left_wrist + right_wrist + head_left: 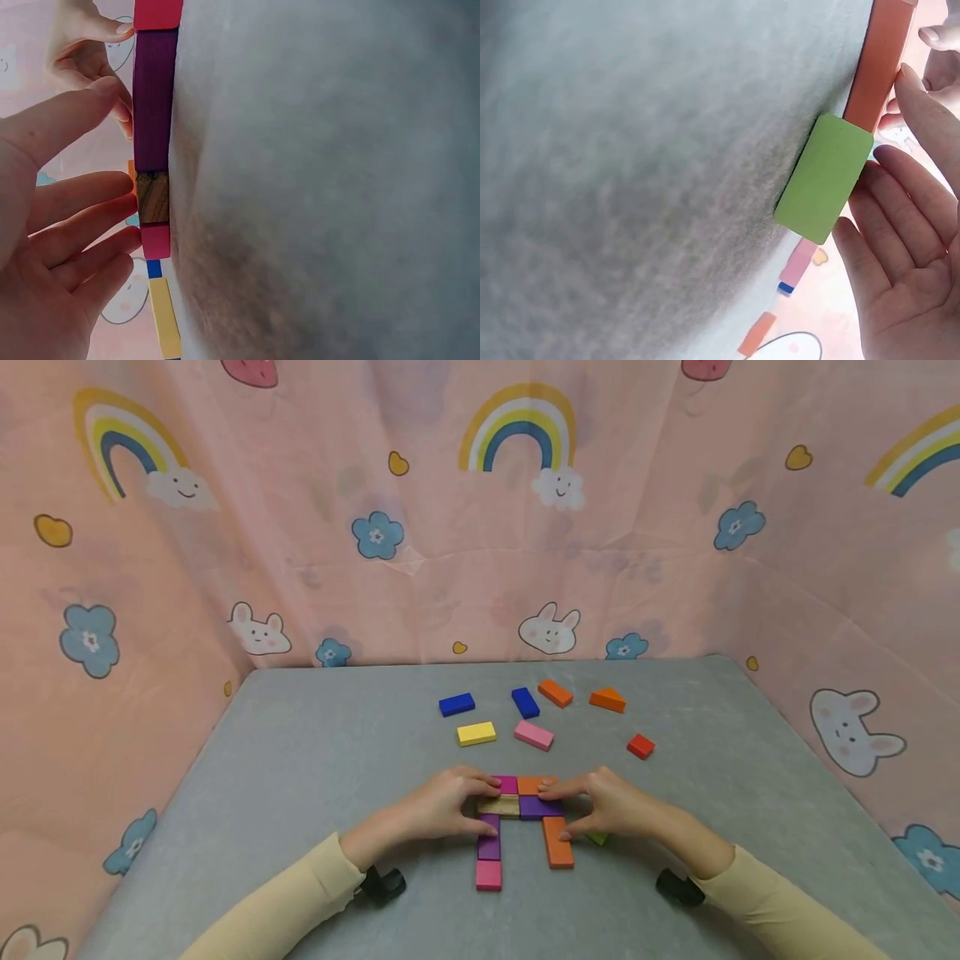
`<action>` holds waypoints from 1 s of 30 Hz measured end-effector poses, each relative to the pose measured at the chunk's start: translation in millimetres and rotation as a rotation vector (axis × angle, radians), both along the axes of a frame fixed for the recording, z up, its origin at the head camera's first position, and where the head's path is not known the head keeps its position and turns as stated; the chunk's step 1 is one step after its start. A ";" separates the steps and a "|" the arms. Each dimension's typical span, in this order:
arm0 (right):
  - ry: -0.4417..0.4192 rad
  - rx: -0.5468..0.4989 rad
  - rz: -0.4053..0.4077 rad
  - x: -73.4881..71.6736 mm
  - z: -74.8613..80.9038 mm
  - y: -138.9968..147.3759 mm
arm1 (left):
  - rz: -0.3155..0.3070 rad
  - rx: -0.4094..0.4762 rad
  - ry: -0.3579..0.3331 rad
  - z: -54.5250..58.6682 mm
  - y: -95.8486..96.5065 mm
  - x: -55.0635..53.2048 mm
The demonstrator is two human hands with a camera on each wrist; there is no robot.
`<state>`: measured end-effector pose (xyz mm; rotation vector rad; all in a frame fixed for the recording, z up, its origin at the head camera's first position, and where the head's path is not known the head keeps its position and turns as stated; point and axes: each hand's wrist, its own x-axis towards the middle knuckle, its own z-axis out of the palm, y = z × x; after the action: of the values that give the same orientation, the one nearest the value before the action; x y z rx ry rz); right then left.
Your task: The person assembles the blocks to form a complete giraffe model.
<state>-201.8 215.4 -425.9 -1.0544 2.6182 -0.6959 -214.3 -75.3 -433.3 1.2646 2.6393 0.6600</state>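
Fingers of the left hand [450,802] are moderately spread and only gently bent, with the thumb and the index finger apart across the tan block [501,808], which I take as my landmark. The index tip is at the magenta block [507,786] just behind it, and the thumb is at the dark purple block [489,848] just in front. The right hand [615,802] is also loosely spread: its index finger is at an orange block [529,785], behind and to the right of the tan block, and its thumb is at a second orange block [558,852], in front and to the right. Neither hand seems to grip anything; how firmly they press, I cannot tell.

Directly to the right of the tan block lies the violet block [538,808]. Further right and in front is the green block [825,178], in the head view mostly covered by the right hand.

From my distance, I judge these blocks light, stiff and hardly fragile, probably wooden, since the tan one shows grain. Their smooth faces may slide easily, so one push could disturb the neighbours. I would take a block by its two long sides, between thumb and index finger.
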 end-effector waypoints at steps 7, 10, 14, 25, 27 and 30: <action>-0.010 0.007 -0.003 0.6 2.7 -0.3 | -0.027 0.012 0.016 -2.1 0.8 -1.2; -0.006 0.009 -0.004 0.1 3.3 -0.6 | -0.021 0.017 0.011 -2.9 1.3 -2.3; 0.017 -0.003 0.012 0.2 3.9 0.9 | -0.011 0.013 -0.005 -3.3 1.7 -2.5; 0.158 -0.118 -0.008 5.8 8.7 47.3 | 0.013 0.022 -0.045 -4.0 1.3 -2.2; 0.141 -0.128 -0.004 8.0 8.1 54.4 | 0.017 0.032 -0.057 -3.0 0.7 -2.8; 0.122 -0.148 0.025 10.4 5.3 61.6 | 0.024 0.051 -0.074 -1.4 -0.3 -4.1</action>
<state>-191.5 277.0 -420.7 -1.2044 2.6853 -0.8571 -218.4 -75.6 -434.7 1.1991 2.5973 0.7670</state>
